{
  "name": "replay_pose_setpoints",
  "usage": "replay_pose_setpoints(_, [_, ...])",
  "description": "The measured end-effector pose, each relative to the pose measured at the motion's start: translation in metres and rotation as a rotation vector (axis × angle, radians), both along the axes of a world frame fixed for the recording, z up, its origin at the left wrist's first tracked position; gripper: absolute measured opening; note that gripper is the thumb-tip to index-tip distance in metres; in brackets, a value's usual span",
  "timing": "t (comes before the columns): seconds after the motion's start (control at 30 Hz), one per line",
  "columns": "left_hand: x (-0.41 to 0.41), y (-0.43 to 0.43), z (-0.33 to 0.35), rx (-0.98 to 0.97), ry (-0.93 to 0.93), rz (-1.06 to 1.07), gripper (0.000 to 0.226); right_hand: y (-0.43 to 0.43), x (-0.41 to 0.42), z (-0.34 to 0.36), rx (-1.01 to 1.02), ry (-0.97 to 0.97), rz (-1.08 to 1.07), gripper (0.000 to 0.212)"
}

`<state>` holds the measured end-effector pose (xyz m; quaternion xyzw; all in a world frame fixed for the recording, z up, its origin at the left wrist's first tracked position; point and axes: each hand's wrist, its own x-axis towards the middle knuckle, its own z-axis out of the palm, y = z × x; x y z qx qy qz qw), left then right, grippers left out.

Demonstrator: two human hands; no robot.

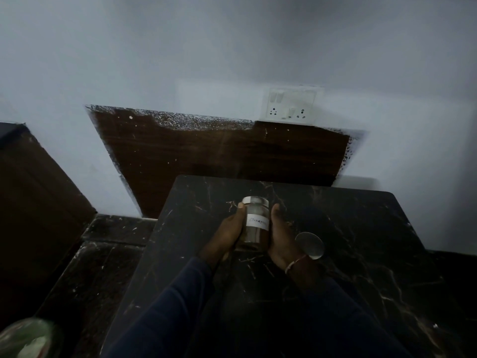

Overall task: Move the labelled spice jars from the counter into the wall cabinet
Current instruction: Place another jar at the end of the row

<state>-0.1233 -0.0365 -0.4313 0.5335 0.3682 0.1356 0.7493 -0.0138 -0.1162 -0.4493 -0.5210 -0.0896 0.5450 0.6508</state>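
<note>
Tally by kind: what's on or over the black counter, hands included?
labelled jar: 1
round silver lid, beside the jar: 1
Hands, both gripping the jar: 2 (left hand, right hand)
Total: 4

Home kitchen, dark marble counter (361, 254), painted wall, switch-and-socket plate (291, 105), labelled spice jar (254, 223)

Dark navy long sleeves (165, 301) on both arms, thin pale thread bracelet (294, 264) around the right wrist
</note>
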Motion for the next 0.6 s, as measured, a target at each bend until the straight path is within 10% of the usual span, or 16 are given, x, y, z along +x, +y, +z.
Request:
replay_pose_setpoints(0.3, [0.011, -0.002, 0.006, -0.114, -0.018, 0.075, 0.06, -0.001, 0.017, 0.022, -0.134, -0.141, 0.053, 0.05])
replay_pose_setpoints(0.6, [0.078, 0.003, 0.103, 0.606, -0.014, -0.101, 0.046, -0.03, 0.096, 0.139, 0.042, -0.46, -0.032, 0.033])
